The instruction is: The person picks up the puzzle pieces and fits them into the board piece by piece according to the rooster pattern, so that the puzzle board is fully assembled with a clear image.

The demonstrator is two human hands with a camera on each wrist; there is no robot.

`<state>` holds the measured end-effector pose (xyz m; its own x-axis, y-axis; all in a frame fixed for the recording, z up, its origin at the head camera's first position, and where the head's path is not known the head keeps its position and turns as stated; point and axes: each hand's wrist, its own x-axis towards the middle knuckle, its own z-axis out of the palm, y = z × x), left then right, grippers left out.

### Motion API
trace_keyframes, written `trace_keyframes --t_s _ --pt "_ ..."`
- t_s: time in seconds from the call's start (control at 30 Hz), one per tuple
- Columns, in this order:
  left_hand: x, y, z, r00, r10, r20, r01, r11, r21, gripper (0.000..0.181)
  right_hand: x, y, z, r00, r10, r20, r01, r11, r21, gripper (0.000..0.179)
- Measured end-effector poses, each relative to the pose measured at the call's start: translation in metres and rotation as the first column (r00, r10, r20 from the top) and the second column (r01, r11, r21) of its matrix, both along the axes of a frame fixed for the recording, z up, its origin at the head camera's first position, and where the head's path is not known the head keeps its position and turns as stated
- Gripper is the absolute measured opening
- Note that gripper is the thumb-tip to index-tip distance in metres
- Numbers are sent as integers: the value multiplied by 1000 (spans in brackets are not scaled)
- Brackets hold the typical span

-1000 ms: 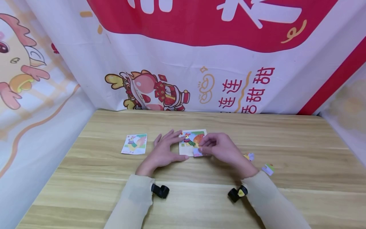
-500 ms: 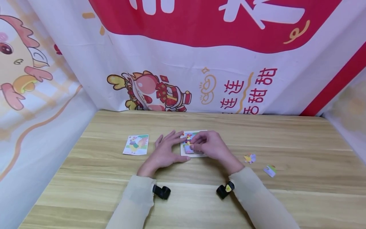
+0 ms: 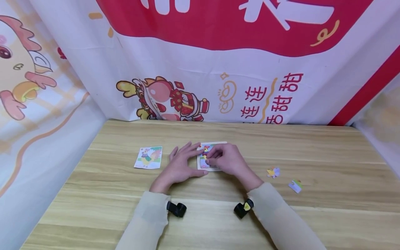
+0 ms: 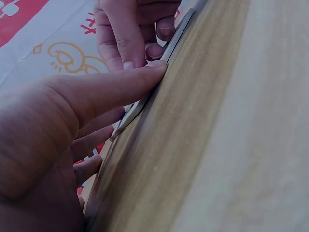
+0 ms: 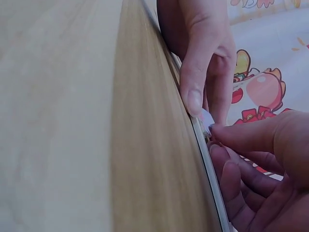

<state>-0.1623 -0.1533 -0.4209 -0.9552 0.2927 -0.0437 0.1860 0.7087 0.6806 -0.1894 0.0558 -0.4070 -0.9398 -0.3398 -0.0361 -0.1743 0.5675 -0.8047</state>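
Observation:
In the head view a small square jigsaw puzzle board with a colourful rooster picture lies on the table. My right hand reaches over its right side, thumb and index finger pinching a pale purple puzzle piece at the lower left part of the board. The same puzzle piece shows between the fingertips in the right wrist view. My left hand rests spread at the board's left side, its thumb on the near edge and its fingers toward the far corner. The right hand covers much of the picture.
A printed rooster card lies left of the left hand. To the right are two loose puzzle pieces, one yellow and purple, one green and pale purple. A printed curtain hangs behind the wooden table.
My right hand has moved left across the board with the puzzle piece, from its lower right part to its lower left part. The left hand has stayed at the board's edge.

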Motion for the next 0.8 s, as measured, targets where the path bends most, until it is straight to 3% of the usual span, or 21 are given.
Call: trace_keyframes --t_s 0.27,0.53,0.8 --pt "0 -1 -1 1000 -8 7 8 1000 -4 76 2 -2 0 999 -5 -41 6 1000 13 6" --pt "1 -5 2 998 -58 9 58 998 19 56 2 -3 -1 999 -14 -40 15 1000 27 7" --pt "0 -3 0 999 -32 17 32 999 34 51 2 -3 -2 998 -9 -58 11 999 40 10"
